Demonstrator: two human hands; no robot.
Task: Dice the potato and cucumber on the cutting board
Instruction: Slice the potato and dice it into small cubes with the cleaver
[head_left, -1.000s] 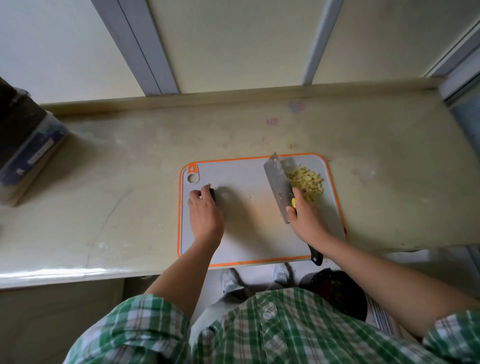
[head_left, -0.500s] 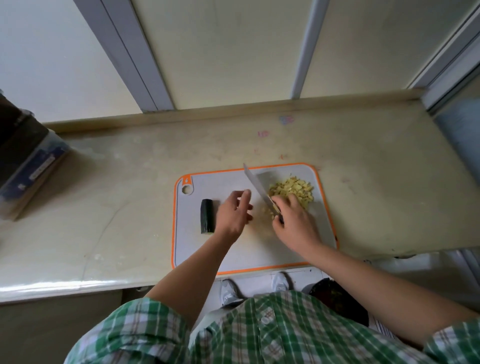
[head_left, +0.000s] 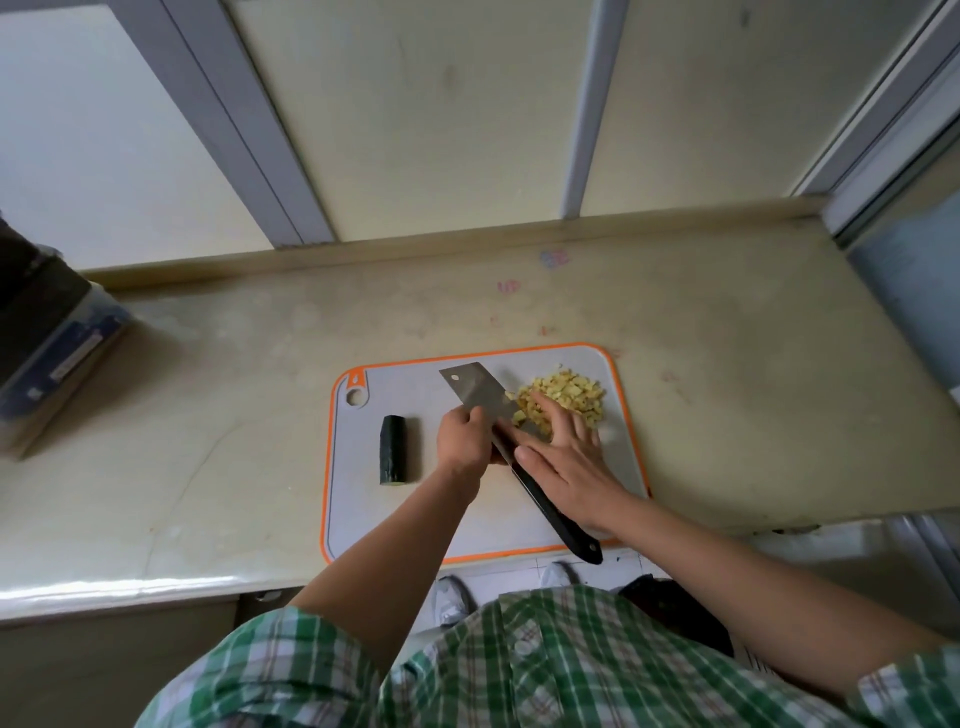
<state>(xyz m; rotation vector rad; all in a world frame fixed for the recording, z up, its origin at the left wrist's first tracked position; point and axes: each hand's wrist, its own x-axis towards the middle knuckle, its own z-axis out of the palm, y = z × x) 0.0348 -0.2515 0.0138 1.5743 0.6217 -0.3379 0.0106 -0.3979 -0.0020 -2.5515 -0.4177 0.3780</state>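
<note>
A grey cutting board (head_left: 363, 514) with an orange rim lies on the counter. A short dark green cucumber piece (head_left: 395, 450) lies alone on the board's left part. Diced potato (head_left: 574, 397) is piled at the board's far right corner. The cleaver (head_left: 474, 391) lies slanted across the board, its black handle reaching past the near edge. My left hand (head_left: 464, 442) grips the cleaver where blade meets handle. My right hand (head_left: 569, 460) has straight, spread fingers, its fingertips at the blade's right side among the potato dice.
A dark box with a blue label (head_left: 49, 358) stands at the counter's left end. The counter's front edge (head_left: 156, 587) runs just below the board. A wall with grey strips rises behind. The counter ends at the right near a window frame (head_left: 883, 171).
My left hand left the cucumber piece and moved right to take hold of the cleaver. My right hand let go of the handle and now lies open by the blade.
</note>
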